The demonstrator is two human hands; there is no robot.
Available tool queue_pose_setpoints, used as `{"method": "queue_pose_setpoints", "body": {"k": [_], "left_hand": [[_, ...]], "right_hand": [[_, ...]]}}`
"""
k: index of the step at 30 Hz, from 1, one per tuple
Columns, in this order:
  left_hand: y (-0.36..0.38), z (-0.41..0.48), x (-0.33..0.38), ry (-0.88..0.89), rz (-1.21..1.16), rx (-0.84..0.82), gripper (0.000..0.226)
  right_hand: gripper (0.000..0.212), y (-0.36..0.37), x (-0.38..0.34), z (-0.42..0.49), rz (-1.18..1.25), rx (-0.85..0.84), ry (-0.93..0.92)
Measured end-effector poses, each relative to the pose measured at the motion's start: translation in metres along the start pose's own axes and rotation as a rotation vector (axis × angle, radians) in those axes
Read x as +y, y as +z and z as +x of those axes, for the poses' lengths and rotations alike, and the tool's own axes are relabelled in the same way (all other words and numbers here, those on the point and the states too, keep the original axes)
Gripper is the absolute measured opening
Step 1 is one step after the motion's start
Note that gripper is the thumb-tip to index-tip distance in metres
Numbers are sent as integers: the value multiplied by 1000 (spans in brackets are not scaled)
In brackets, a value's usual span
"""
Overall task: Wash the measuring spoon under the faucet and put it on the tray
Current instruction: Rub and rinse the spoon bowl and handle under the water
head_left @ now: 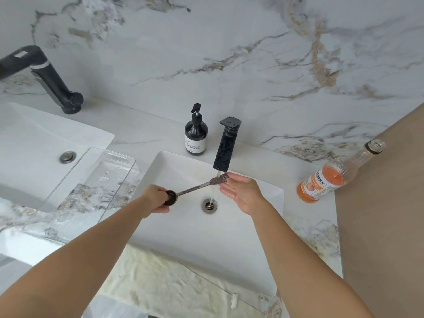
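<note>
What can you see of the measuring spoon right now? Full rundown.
The measuring spoon is dark, ornate metal with a round bowl and a long patterned handle. It is held roughly level over the sink, slanting up toward the right. The left hand grips the bowl end; the right hand pinches the handle tip. The water stream from the black faucet runs by the handle.

Clear tray [96,180] unobstructed, left of sink [174,166].
</note>
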State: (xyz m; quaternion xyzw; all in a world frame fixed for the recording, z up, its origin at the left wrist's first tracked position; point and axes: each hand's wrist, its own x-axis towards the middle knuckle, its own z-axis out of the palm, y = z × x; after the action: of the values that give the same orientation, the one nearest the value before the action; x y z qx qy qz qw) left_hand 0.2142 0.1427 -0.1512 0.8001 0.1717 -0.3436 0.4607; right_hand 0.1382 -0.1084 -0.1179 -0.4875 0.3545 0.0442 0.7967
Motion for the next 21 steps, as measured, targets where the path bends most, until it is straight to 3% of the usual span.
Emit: {"method": "queue_pose_setpoints", "body": {"k": [7,11,16,21], "left_hand": [[-15,13,28,-68,-467,59,17],[9,9,41,-77,-562,-55,2],[45,0,60,-72,-638,-179,16],[77,-11,77,-68,-606,-271,17]], "right_hand": [[36,1,-6,-10,-49,-14,-2],[32,-28,-8,-20,21,45,-2],[20,-73,-18,-30,76,137,-39],[20,-108,-20,-46,112,208,-67]]}}
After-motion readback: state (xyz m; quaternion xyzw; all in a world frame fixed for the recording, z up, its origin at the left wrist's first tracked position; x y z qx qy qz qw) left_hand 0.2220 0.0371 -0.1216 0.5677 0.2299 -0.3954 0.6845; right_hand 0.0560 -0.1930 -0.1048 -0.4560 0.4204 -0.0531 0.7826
